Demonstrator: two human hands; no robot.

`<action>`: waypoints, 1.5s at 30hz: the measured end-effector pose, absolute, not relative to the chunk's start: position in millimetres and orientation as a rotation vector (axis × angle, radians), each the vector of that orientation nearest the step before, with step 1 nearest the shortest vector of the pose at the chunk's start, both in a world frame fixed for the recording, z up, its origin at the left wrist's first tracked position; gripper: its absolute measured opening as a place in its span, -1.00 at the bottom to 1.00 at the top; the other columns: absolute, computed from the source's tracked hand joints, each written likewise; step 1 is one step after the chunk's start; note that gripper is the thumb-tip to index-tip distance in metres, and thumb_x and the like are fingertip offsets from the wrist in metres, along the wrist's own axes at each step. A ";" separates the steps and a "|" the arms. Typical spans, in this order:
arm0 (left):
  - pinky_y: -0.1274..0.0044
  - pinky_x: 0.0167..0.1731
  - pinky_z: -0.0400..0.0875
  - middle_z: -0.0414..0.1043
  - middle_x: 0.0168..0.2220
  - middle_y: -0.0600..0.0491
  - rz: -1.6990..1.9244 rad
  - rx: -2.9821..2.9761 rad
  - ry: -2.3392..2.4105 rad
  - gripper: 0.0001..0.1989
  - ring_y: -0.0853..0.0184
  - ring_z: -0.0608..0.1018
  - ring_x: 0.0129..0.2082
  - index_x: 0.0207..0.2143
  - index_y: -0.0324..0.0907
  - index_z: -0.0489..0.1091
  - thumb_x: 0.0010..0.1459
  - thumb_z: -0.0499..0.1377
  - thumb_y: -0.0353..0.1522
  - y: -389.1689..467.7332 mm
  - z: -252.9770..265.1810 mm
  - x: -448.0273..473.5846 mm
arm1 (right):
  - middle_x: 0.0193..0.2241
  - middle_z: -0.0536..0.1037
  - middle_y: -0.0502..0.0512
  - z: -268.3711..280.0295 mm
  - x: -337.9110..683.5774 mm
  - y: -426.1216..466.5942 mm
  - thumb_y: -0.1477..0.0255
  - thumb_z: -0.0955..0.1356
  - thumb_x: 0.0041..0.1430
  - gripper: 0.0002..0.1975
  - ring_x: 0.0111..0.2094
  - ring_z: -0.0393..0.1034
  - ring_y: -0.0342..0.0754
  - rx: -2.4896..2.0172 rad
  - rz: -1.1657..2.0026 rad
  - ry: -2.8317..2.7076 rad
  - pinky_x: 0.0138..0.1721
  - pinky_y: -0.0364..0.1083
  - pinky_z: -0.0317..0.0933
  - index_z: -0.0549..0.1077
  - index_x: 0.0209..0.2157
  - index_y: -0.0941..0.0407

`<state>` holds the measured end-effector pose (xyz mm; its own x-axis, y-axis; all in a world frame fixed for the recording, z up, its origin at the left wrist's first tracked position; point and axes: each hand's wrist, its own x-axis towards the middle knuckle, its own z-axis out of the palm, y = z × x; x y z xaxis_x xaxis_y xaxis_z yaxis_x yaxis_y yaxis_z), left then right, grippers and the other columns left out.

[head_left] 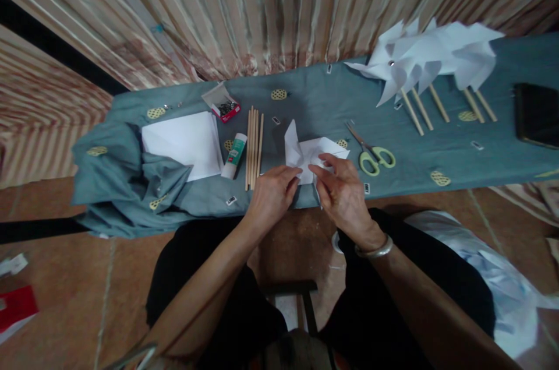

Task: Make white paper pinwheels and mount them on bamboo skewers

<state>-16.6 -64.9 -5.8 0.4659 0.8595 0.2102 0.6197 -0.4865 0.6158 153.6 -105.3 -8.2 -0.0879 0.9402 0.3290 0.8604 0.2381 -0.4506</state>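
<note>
Presently, on the worktop (314, 90), left to right: paper stack (186, 140); open pin box (225, 105), far; glue stick (234, 155); wooden sticks (252, 148); left hand (271, 192), fingers pinching folded paper (311, 154) at the near edge; right hand (345, 195), fingers bent against it, grip unclear; scissors (371, 155); white pinwheels (430, 55), far; dark flat object (537, 113).

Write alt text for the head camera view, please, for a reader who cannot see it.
A person's bare left hand and right hand touch a folded white paper piece on a teal cloth. To the left lie thin wooden sticks, a green and white glue stick and white sheets; to the right, green handled scissors and white paper pinwheels.
</note>
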 end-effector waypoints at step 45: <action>0.49 -0.20 0.49 0.58 -0.24 -0.02 0.570 2.207 1.317 -0.81 0.28 0.62 -0.27 -0.18 -0.19 0.51 0.18 0.15 -0.47 -60.4 0.5 -13.4 | 0.11 0.32 0.21 -8.2 146.7 -96.9 0.53 0.19 0.25 -0.68 0.09 0.25 0.18 -1.727 0.178 -2.048 0.03 0.20 0.27 0.45 -0.06 0.05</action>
<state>-13.4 -60.4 0.5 0.4433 0.8912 0.0960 0.6804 -0.4043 0.6113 146.7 -96.9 -8.2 -0.1123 0.9602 0.2556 0.9016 0.2066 -0.3800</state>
